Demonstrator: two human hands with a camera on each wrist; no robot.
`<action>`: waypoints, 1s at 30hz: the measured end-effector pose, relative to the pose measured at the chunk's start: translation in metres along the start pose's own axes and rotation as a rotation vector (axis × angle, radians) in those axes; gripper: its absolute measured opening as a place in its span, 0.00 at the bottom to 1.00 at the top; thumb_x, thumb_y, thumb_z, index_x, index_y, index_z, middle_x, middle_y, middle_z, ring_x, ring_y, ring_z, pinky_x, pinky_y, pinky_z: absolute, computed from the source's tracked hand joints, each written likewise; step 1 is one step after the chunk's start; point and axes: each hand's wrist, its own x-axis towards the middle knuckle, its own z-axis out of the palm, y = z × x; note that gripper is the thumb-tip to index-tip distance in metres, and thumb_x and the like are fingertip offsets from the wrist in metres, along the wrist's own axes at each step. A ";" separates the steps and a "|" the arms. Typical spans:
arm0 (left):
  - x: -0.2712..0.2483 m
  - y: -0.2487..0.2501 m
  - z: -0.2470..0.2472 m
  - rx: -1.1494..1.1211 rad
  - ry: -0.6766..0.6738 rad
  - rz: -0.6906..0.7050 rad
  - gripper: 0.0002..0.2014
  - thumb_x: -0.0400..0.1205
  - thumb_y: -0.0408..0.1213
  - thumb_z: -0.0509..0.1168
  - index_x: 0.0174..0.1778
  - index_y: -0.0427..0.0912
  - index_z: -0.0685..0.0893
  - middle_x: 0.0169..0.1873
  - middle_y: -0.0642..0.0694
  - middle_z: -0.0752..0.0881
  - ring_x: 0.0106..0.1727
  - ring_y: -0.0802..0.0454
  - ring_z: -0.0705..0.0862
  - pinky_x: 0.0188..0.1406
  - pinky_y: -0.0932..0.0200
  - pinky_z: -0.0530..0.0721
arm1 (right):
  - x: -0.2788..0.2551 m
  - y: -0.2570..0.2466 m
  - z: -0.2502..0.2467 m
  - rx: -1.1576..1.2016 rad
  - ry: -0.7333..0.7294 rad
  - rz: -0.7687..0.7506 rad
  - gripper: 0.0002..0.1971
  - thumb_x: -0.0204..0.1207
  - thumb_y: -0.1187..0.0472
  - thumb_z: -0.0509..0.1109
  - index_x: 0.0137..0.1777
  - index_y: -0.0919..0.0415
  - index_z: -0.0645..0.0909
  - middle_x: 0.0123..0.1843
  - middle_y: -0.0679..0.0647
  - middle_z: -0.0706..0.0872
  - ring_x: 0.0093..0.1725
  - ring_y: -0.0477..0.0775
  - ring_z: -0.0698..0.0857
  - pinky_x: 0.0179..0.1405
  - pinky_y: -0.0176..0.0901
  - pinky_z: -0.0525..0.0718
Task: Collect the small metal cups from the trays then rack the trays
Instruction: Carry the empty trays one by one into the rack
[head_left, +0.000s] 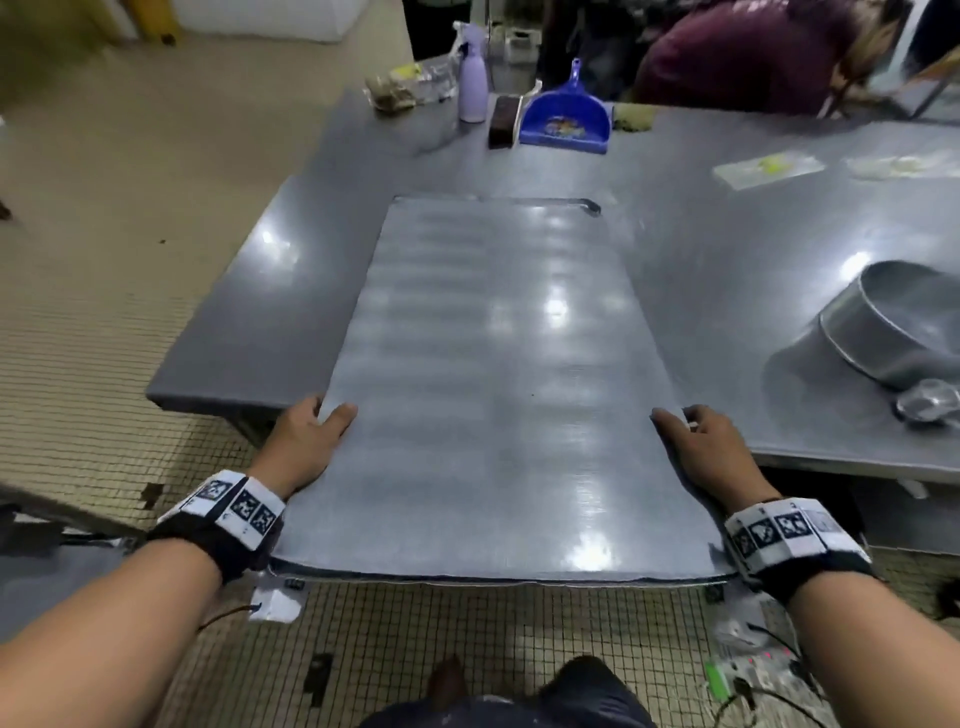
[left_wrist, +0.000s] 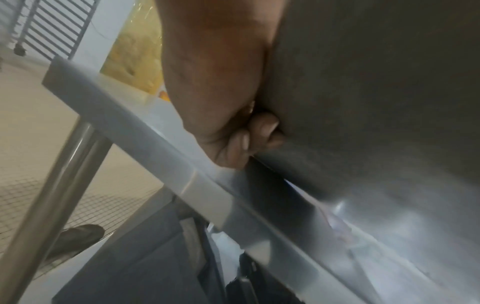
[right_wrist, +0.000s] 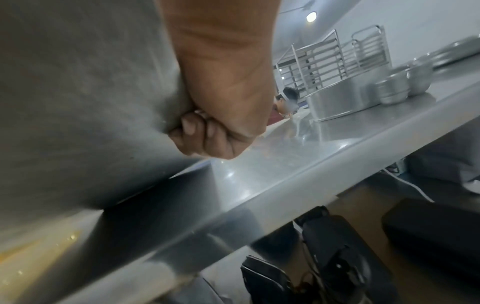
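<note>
A large flat metal tray (head_left: 493, 395) lies lengthwise, its near end sticking out past the steel table's front edge. My left hand (head_left: 306, 441) grips its left long edge, thumb on top and fingers (left_wrist: 259, 131) curled underneath. My right hand (head_left: 706, 452) grips the right long edge the same way, fingers (right_wrist: 197, 131) curled under the tray's (right_wrist: 78, 102) underside. The tray's top holds nothing. Stacked small metal cups (right_wrist: 392, 92) stand on the table to the right, next to a round metal pan (right_wrist: 342, 102). One small cup (head_left: 930, 405) lies by the pan (head_left: 904, 327).
At the steel table's (head_left: 291, 260) far end are a blue dustpan (head_left: 566, 119), a lilac spray bottle (head_left: 472, 78) and a brush. A person in maroon bends at the far side. Tray racks (right_wrist: 327, 67) stand beyond to the right; another rack (left_wrist: 52, 26) at left. Tiled floor lies below.
</note>
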 end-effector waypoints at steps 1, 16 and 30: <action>0.003 0.006 -0.004 0.031 -0.007 -0.007 0.16 0.84 0.49 0.68 0.57 0.40 0.88 0.50 0.48 0.90 0.52 0.48 0.88 0.53 0.55 0.80 | 0.002 -0.007 -0.005 -0.024 0.006 -0.022 0.35 0.73 0.30 0.66 0.61 0.64 0.82 0.53 0.59 0.86 0.54 0.61 0.85 0.51 0.49 0.77; -0.011 0.082 0.033 -0.001 0.154 -0.068 0.10 0.83 0.46 0.71 0.43 0.43 0.85 0.38 0.54 0.88 0.41 0.54 0.86 0.34 0.63 0.79 | 0.109 -0.056 -0.068 -0.098 -0.172 -0.281 0.25 0.78 0.40 0.71 0.40 0.66 0.83 0.37 0.59 0.87 0.40 0.61 0.86 0.38 0.50 0.77; -0.108 0.087 0.089 -0.175 0.536 -0.347 0.22 0.78 0.48 0.76 0.64 0.39 0.84 0.54 0.52 0.90 0.55 0.53 0.89 0.56 0.53 0.87 | 0.204 -0.107 -0.053 -0.159 -0.459 -0.624 0.33 0.71 0.31 0.71 0.37 0.67 0.82 0.33 0.60 0.89 0.34 0.61 0.87 0.37 0.54 0.84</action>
